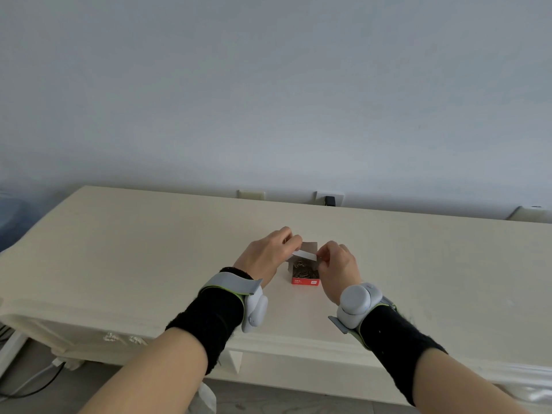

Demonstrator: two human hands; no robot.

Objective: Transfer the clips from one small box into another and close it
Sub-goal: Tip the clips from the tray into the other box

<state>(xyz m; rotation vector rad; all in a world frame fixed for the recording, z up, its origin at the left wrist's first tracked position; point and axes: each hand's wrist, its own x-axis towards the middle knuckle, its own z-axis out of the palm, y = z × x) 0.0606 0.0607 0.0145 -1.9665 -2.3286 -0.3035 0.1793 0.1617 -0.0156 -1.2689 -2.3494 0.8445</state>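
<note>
A small red box (305,281) stands open on the cream table (149,249), with a dark heap of metal clips (303,271) inside. A second small box (307,253), seen as a white and grey-brown cardboard shape, is held just above and behind the red one. My left hand (268,255) pinches its left end and my right hand (337,264) pinches its right end. Whether this held piece is a separate box or a flap of the red one is hard to tell. Both wrists carry grey devices over black bands.
The table runs against a pale wall with two outlets (328,200) at its far edge. Cables (30,383) lie on the floor at the lower left. The table's front edge passes under my forearms.
</note>
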